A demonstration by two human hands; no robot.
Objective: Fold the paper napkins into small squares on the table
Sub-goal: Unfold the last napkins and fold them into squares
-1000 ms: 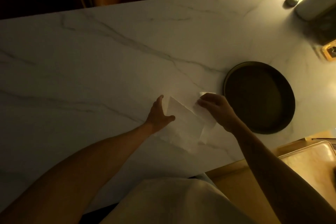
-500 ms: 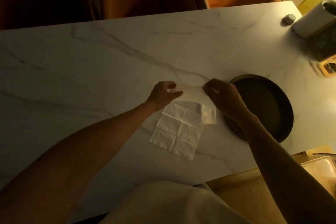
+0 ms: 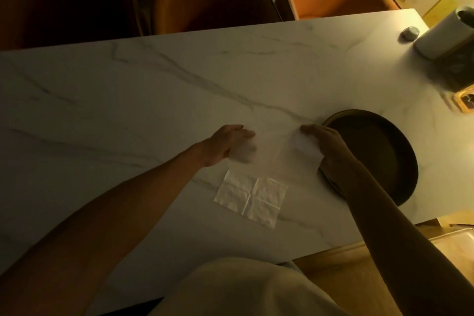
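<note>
White veined marble table [image 3: 128,100] under dim amber light; my left hand [image 3: 225,143] and right hand [image 3: 331,149] each pinch a thin napkin sheet [image 3: 277,151] above a creased napkin [image 3: 252,195], dark round tray [image 3: 379,151] beside my right hand.
</note>
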